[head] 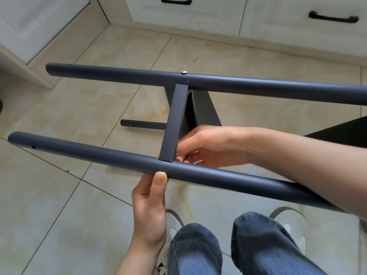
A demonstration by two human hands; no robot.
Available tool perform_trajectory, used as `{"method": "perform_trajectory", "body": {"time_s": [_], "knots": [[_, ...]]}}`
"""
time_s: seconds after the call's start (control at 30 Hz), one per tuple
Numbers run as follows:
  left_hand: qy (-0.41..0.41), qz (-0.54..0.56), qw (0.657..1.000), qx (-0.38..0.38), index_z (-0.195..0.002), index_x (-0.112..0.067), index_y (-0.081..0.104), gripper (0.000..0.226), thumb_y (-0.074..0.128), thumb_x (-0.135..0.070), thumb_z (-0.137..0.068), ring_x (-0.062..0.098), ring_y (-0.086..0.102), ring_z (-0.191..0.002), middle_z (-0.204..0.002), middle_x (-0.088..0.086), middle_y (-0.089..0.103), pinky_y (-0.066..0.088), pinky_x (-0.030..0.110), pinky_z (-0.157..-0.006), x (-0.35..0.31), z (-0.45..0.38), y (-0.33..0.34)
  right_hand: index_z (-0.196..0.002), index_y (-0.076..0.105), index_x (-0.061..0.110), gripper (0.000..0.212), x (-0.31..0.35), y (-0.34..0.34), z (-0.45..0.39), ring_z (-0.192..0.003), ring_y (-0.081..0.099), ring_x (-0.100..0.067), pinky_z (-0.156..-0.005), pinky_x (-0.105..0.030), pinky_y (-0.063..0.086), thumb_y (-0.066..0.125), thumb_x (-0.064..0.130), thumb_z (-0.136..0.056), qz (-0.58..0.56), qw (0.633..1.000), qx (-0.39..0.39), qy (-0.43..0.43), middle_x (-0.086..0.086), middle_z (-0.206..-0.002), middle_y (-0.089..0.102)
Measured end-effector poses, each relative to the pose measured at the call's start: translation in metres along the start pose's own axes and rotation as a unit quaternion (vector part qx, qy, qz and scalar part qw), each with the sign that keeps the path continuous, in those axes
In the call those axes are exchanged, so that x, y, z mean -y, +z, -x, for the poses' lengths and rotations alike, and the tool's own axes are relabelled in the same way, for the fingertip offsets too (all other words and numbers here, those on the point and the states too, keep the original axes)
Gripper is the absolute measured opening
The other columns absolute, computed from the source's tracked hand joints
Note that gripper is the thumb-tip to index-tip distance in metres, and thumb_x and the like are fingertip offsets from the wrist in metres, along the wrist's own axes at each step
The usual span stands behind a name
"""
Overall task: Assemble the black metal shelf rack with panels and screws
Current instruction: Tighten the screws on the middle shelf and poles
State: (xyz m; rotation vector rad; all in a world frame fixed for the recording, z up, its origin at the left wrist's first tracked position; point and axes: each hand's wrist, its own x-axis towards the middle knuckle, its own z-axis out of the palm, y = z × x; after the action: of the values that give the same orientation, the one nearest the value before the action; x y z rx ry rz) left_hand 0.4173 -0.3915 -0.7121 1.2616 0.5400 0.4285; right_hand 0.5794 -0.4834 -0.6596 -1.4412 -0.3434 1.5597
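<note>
Right hand (200, 147) fingertips vanish behind the crossbar (174, 124).

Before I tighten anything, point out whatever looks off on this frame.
Only the far tube shows a screw at the crossbar. At the near tube no screw shows; the right hand works at that end, and the left hand steadies the tube.

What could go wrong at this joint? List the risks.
1. The panel shows a screw only at the far tube; the near tube looks unfastened and might slip off.
2. The right hand has fingers beside the panel's edge, so they could get pinched.
3. The left hand steadies the near tube mostly by thumb; it may roll.
</note>
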Motion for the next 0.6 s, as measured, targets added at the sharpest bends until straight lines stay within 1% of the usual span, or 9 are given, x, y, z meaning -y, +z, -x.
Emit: {"method": "perform_trajectory", "body": {"time_s": [0.07, 0.13, 0.23, 0.3, 0.4, 0.47, 0.6], "knots": [[0.001, -0.001, 1.000, 0.001, -0.111, -0.022, 0.076, 0.060, 0.074, -0.069, -0.074, 0.039, 0.063, -0.119, -0.116, 0.016, 0.072, 0.050, 0.038, -0.104, 0.0004, 0.0005, -0.0008, -0.067, 0.067, 0.012, 0.031, 0.0000, 0.0004, -0.0007, -0.070, 0.055, -0.013, -0.069, -0.022, 0.050, 0.059, 0.020, -0.095, 0.035, 0.999, -0.026, 0.002, -0.005, -0.074, 0.062], [0.004, -0.002, 1.000, 0.000, -0.110, -0.024, 0.077, 0.059, 0.074, -0.070, -0.073, 0.037, 0.063, -0.119, -0.115, 0.013, 0.073, 0.048, 0.040, -0.105, -0.0001, 0.0001, -0.0005, -0.069, 0.069, 0.012, 0.030, 0.0008, 0.0001, 0.0001, -0.069, 0.055, -0.013, -0.069, -0.022, 0.049, 0.059, 0.023, -0.096, 0.042, 0.998, -0.044, 0.002, -0.004, -0.074, 0.064], [0.009, -0.005, 1.000, 0.002, -0.111, -0.021, 0.076, 0.060, 0.074, -0.068, -0.075, 0.039, 0.063, -0.119, -0.116, 0.014, 0.072, 0.048, 0.041, -0.106, -0.0005, 0.0002, 0.0003, -0.068, 0.069, 0.014, 0.029, 0.0018, 0.0011, 0.0023, -0.068, 0.057, -0.011, -0.067, -0.021, 0.049, 0.059, 0.018, -0.095, 0.020, 1.000, -0.022, -0.004, -0.002, -0.073, 0.065], [0.005, -0.004, 1.000, 0.005, -0.111, -0.021, 0.077, 0.059, 0.074, -0.068, -0.075, 0.039, 0.064, -0.117, -0.114, 0.015, 0.073, 0.050, 0.037, -0.103, -0.0011, 0.0003, 0.0005, -0.065, 0.067, 0.013, 0.031, 0.0021, 0.0028, 0.0024, -0.070, 0.056, -0.012, -0.068, -0.021, 0.049, 0.058, 0.016, -0.095, 0.040, 0.999, -0.020, -0.009, -0.003, -0.072, 0.064], [0.005, -0.007, 1.000, 0.011, -0.109, -0.027, 0.077, 0.056, 0.074, -0.070, -0.073, 0.029, 0.066, -0.116, -0.112, 0.007, 0.074, 0.051, 0.028, -0.097, -0.0019, 0.0004, 0.0009, -0.065, 0.066, 0.013, 0.033, 0.0024, 0.0034, 0.0021, -0.075, 0.055, -0.016, -0.071, -0.025, 0.049, 0.058, 0.022, -0.096, 0.094, 0.994, -0.046, -0.013, -0.004, -0.072, 0.062], [0.006, -0.003, 1.000, 0.007, -0.109, -0.029, 0.078, 0.057, 0.074, -0.071, -0.072, 0.026, 0.066, -0.115, -0.112, 0.004, 0.075, 0.051, 0.027, -0.096, -0.0020, 0.0002, 0.0014, -0.068, 0.067, 0.013, 0.031, 0.0027, 0.0023, 0.0029, -0.077, 0.055, -0.017, -0.073, -0.026, 0.049, 0.057, 0.024, -0.096, 0.090, 0.995, -0.047, -0.012, -0.004, -0.075, 0.063], [0.006, 0.003, 1.000, 0.006, -0.109, -0.022, 0.077, 0.058, 0.074, -0.069, -0.074, 0.036, 0.065, -0.115, -0.112, 0.011, 0.074, 0.051, 0.033, -0.099, -0.0012, 0.0007, 0.0008, -0.071, 0.068, 0.011, 0.024, 0.0026, 0.0014, 0.0037, -0.076, 0.055, -0.016, -0.071, -0.025, 0.047, 0.058, 0.016, -0.093, 0.043, 0.999, -0.014, -0.016, -0.004, -0.077, 0.064]]}}
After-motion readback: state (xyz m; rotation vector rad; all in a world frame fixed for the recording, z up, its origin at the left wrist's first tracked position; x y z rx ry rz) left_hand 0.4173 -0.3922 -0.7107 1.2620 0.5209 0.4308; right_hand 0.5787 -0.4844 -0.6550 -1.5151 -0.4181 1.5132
